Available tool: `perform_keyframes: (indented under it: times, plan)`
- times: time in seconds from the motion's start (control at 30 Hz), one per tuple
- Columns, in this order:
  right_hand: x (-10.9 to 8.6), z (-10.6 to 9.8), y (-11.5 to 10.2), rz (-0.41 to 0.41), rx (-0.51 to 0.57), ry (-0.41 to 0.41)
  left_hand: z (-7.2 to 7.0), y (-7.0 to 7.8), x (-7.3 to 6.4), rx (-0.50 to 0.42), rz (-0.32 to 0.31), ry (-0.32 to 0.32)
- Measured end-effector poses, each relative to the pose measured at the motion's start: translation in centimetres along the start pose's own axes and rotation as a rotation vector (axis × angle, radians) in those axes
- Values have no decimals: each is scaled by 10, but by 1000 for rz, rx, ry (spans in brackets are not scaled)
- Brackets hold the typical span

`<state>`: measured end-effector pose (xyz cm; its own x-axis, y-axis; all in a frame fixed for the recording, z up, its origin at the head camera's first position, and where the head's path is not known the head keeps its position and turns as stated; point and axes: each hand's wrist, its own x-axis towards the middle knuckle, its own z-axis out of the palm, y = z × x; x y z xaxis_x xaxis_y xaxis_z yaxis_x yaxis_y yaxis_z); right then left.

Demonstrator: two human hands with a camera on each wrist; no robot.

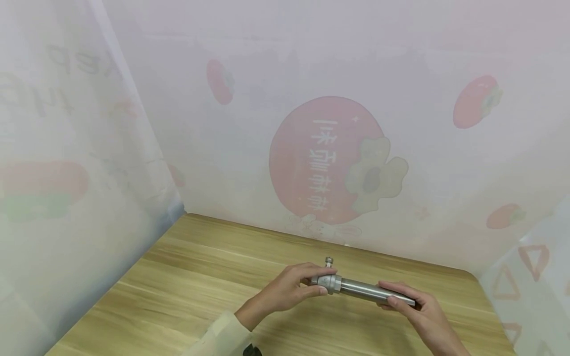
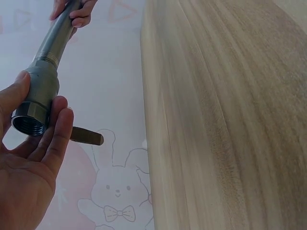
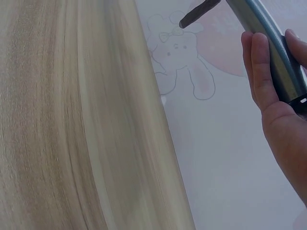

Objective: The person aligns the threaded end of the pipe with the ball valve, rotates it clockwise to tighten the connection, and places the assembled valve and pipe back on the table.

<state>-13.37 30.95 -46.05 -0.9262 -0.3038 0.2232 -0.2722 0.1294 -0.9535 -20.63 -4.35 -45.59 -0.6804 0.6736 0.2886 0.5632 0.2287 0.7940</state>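
Left to right: your left hand [image 1: 287,288] pinches the grey, rounded metal fitting [image 1: 329,283] with its short side stem [image 1: 329,262], above the yellow-brown wood-grain table [image 1: 200,257]. From it the straight, silvery metal tube [image 1: 362,290], some thread [image 2: 47,57] exposed, runs into your right hand [image 1: 423,310], fingers and thumb gripping its end. The step appears to be working this threaded joint; the next move likely calls for steadying the fitting and turning the tube in line.

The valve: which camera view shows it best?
The left wrist view: the valve is close, its threaded opening visible. The head view shows it small, partly covered by the left hand; right wrist shows only its handle.
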Motion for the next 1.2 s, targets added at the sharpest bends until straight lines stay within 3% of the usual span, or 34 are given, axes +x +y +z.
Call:
perform_keyframes:
  times: [0.83,1.2]
  plan:
    - [0,1,0,35,-8,5,-2,1,3,15,17,5]
    - [1,1,1,2,-12,-5,-3,3,3,20,12,-10]
